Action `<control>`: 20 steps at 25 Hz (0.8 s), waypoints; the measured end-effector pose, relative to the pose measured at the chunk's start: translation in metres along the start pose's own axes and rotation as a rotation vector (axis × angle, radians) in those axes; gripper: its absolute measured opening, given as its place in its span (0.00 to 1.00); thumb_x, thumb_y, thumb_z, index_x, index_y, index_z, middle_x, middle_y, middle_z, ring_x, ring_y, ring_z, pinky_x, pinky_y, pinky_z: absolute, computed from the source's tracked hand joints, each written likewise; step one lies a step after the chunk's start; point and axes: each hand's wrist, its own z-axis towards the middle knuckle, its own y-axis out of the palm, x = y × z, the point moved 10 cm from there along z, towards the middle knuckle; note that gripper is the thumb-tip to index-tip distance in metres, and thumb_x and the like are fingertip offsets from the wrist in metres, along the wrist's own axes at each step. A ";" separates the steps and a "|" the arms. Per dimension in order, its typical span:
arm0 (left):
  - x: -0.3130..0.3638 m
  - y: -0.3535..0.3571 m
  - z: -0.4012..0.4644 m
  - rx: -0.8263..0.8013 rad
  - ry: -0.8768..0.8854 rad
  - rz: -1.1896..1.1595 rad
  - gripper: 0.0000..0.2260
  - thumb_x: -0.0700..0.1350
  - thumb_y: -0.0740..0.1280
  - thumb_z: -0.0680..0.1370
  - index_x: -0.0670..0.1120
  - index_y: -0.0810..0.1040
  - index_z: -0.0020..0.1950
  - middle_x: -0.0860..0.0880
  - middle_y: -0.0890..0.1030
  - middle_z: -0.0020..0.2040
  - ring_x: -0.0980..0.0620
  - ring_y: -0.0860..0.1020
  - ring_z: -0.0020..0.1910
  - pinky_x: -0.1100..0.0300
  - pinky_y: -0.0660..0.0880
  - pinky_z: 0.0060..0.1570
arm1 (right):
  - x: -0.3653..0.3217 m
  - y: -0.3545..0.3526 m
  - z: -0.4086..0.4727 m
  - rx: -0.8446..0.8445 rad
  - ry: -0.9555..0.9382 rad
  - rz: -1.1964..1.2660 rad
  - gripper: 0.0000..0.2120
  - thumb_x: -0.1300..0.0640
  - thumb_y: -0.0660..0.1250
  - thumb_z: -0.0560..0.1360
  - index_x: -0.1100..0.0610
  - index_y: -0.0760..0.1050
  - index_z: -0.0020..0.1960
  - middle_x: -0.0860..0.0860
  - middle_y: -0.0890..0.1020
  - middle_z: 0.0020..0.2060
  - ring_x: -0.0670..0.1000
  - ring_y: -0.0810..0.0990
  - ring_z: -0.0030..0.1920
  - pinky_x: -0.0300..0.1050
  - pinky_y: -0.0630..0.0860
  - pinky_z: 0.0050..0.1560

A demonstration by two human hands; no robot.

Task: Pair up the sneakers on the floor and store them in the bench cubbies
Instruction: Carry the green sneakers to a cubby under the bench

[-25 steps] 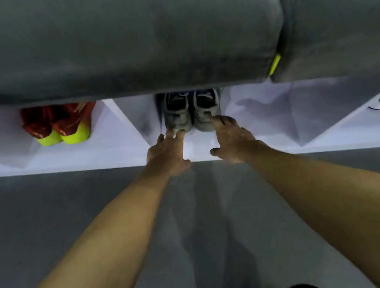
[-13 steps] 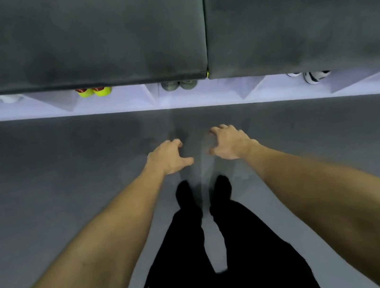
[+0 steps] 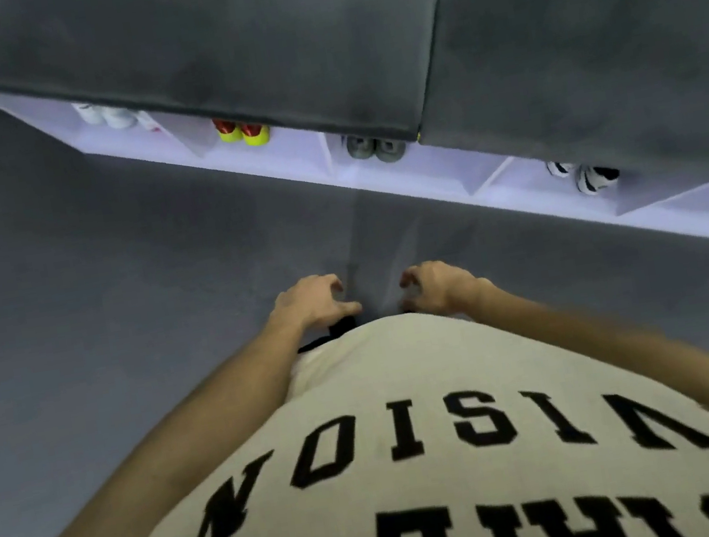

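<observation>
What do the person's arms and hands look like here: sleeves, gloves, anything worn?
Both forearms are bare up to the frame edge, with no sleeves in view. The left hand and right hand wear no gloves; no rings, watch or bands are visible on hands or wrists. Between the arms sits a cream T-shirt with black block lettering.

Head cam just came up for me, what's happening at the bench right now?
A person stands back from the bench, both hands empty: left hand and right hand hang loosely curled in front of their shirt. Four pairs sit in the cubbies: white sneakers, red and yellow sneakers, grey sneakers, and black and white sneakers. No sneakers show on the visible floor.
</observation>
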 end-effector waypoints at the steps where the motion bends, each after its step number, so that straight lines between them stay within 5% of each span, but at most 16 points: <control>1: -0.010 -0.003 -0.004 0.017 -0.034 -0.033 0.27 0.66 0.66 0.71 0.54 0.73 0.66 0.50 0.74 0.66 0.47 0.73 0.64 0.48 0.70 0.62 | -0.008 -0.005 0.003 -0.002 -0.030 -0.043 0.25 0.42 0.66 0.73 0.51 0.71 0.67 0.53 0.75 0.65 0.57 0.75 0.64 0.54 0.73 0.63; 9: -0.136 -0.026 -0.040 0.174 -0.317 -0.448 0.30 0.70 0.65 0.65 0.56 0.74 0.62 0.51 0.76 0.65 0.47 0.75 0.61 0.48 0.71 0.62 | -0.143 -0.048 0.051 -0.046 -0.296 -0.276 0.21 0.46 0.69 0.73 0.53 0.74 0.63 0.53 0.79 0.62 0.56 0.77 0.61 0.52 0.73 0.63; 20: -0.428 -0.080 -0.084 0.298 -0.502 -0.720 0.32 0.66 0.67 0.70 0.52 0.71 0.69 0.47 0.73 0.69 0.44 0.72 0.66 0.49 0.70 0.66 | -0.463 -0.020 0.151 -0.131 -0.476 -0.455 0.22 0.43 0.69 0.71 0.50 0.75 0.62 0.51 0.78 0.63 0.53 0.77 0.62 0.49 0.73 0.63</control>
